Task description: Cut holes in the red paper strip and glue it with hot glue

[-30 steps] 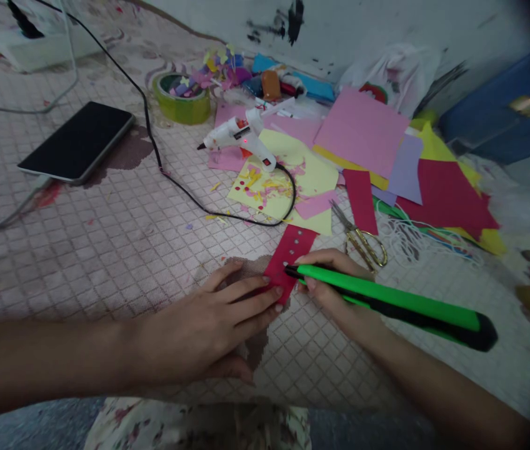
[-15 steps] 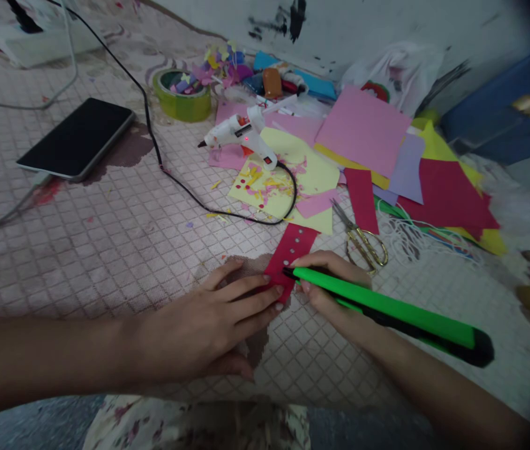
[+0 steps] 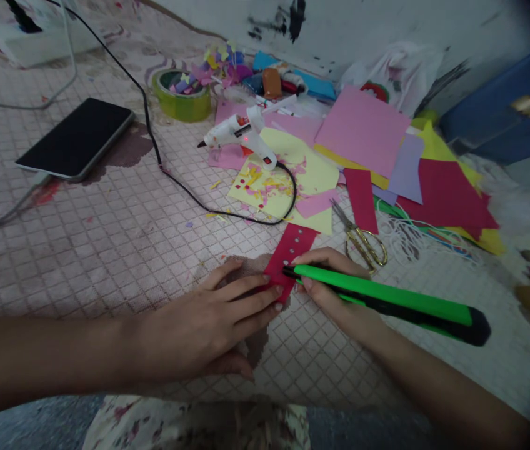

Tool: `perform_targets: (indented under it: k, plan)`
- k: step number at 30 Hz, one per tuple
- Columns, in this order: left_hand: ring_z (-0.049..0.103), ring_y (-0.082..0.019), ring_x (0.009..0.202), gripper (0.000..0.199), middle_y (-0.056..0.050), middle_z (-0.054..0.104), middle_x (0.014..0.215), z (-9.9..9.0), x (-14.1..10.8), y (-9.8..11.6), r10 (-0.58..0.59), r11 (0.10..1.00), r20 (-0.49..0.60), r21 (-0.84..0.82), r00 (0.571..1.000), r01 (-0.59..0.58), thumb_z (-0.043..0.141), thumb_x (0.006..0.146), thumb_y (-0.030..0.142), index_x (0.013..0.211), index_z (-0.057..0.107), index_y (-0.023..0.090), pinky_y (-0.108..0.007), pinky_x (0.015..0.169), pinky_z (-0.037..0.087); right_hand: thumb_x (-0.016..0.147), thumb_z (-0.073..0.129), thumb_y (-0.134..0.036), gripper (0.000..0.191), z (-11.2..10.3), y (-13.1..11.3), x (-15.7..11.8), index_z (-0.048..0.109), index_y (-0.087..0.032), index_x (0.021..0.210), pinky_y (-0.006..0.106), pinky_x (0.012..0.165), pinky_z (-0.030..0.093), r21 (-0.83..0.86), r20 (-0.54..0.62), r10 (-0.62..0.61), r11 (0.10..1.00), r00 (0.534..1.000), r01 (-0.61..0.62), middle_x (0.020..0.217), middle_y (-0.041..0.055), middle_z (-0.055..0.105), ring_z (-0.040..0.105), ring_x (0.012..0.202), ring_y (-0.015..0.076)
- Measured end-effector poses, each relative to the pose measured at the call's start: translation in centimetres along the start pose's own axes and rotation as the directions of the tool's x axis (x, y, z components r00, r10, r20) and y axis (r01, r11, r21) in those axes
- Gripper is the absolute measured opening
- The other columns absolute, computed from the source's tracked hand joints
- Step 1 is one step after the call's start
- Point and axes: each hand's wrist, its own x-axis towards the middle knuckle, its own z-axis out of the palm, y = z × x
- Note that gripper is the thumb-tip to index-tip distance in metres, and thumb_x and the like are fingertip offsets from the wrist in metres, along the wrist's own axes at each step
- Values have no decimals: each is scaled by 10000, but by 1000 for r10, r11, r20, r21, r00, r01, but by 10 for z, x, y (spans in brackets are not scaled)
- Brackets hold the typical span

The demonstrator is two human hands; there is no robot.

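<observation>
A narrow red strip [image 3: 299, 240] with a line of small round holes lies on the patterned cloth. My left hand [image 3: 213, 319] rests flat with its fingers spread, the fingertips on the strip's near part. My right hand [image 3: 335, 281] is closed around a green and black pen-shaped tool [image 3: 387, 300]. The tool's dark tip touches or nearly touches the strip, just below the holes. Gold-handled scissors [image 3: 363, 240] lie beyond my right hand.
A white glue gun [image 3: 246, 134] with a black cord rests on pale yellow paper [image 3: 312, 162] with scraps. Tape [image 3: 183, 97] and a tablet [image 3: 77, 137] lie left. Coloured sheets [image 3: 363, 131] and white string [image 3: 410, 237] lie right. A power strip [image 3: 35, 44] is back left.
The back end of the green tool has shifted slightly up and left, while its tip stays at nearly the same place on the strip. My left hand has not visibly moved.
</observation>
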Motion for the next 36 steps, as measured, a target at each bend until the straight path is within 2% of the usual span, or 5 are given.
perform_targets:
  k: [3,15,20,29,36]
  plan:
    - [432,-293,1423,661,-104,574,1464,2,0,-2,20,1000,-16,19,1000,-19,554,984,551,1464,486,101,-479,1284,-23,885,641,-186,150,2,1,0,697,-241,1013,239,640,574,14,-16,9,1000,1000,-8,885,3,727,684,742,145]
    - [473,-302,1378,570,-106,591,1443,2,3,-4,47,999,-45,11,998,-46,533,1010,501,1423,525,109,-473,1258,111,869,637,-213,133,1,4,2,692,-246,986,252,627,556,60,10,48,997,999,-49,858,-1,728,677,720,146]
    - [576,-269,1253,384,-129,669,1310,-1,7,-9,52,996,-140,-60,989,-61,493,1051,345,1335,570,99,-449,1169,317,845,621,-211,105,1,0,4,686,-224,926,246,593,532,74,21,45,996,999,-46,803,0,722,652,679,137]
    - [643,-172,1051,203,-79,672,1145,-5,24,-19,-269,897,-198,-408,942,170,574,972,119,1169,616,147,-277,897,535,870,628,-219,114,1,6,6,684,-238,967,252,594,549,210,38,44,976,998,-51,830,-7,718,664,668,134]
    - [644,-182,883,144,-52,647,1060,-6,48,-23,-331,912,-66,-277,941,301,658,913,137,1055,658,161,-294,759,516,905,622,-243,101,2,5,7,672,-235,993,254,646,531,122,-126,46,992,991,-31,877,-2,705,665,716,133]
